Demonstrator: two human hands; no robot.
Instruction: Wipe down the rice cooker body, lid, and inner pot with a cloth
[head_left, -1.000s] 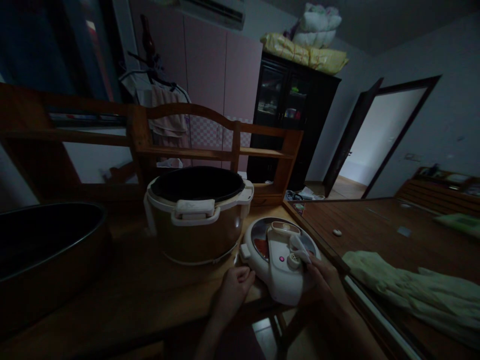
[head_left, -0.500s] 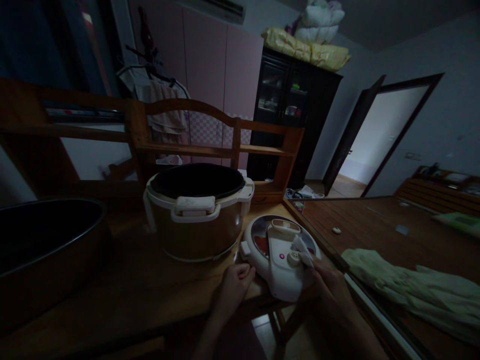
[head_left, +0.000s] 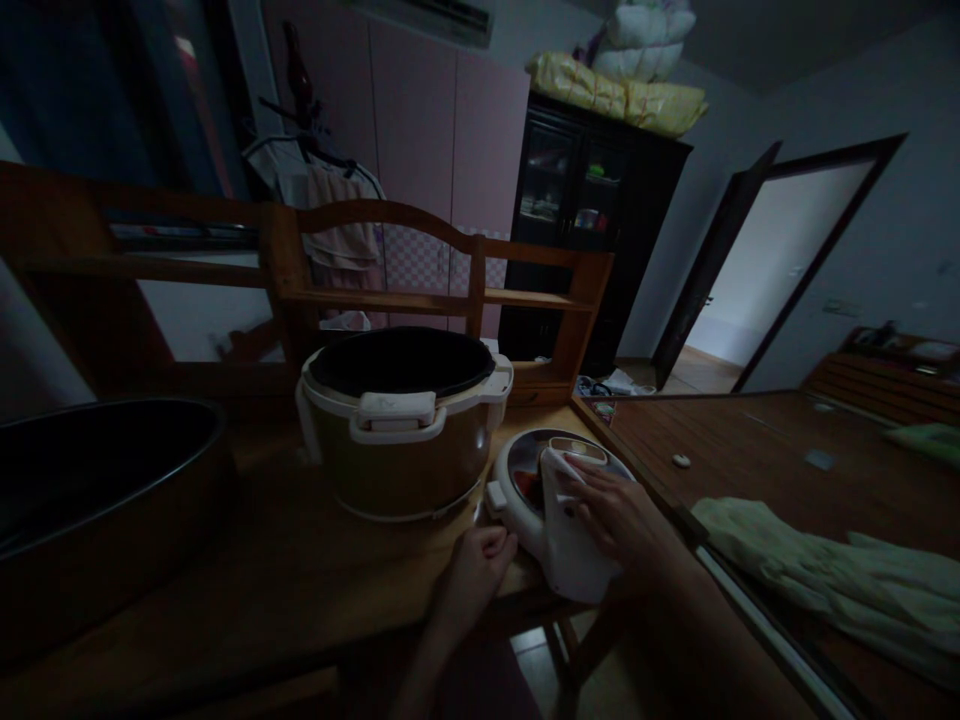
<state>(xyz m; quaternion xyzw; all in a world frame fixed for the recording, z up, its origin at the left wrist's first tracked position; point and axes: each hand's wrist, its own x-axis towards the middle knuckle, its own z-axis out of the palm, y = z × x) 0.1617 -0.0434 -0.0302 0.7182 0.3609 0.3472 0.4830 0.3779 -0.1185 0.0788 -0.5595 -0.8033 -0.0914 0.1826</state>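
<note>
A round white cooker lid [head_left: 523, 517] with a shiny dark top lies on the wooden desk [head_left: 360, 590], near its front right corner. My right hand [head_left: 611, 508] is over the lid's raised middle, its fingers pressing a white tissue [head_left: 556, 468] against it. The hand hides the lid's valve and most of its right side. Close by the lid's left front edge, my left hand [head_left: 484, 560] rests curled into a loose fist; nothing shows in it. Behind both hands stands the cooker body [head_left: 405, 465], uncovered, with a dark inside and white handles.
A large dark pot [head_left: 120, 520] stands at the desk's left. A wooden shelf frame [head_left: 382, 212] rises along the back. To the right is a low brown surface [head_left: 720, 430] with a crumpled pale green cloth [head_left: 787, 560] and a small white object [head_left: 681, 461].
My right hand has moved left and up with the tissue, from beside the valve to the lid's raised middle. My left hand stays beside the lid. The view has shifted slightly.
</note>
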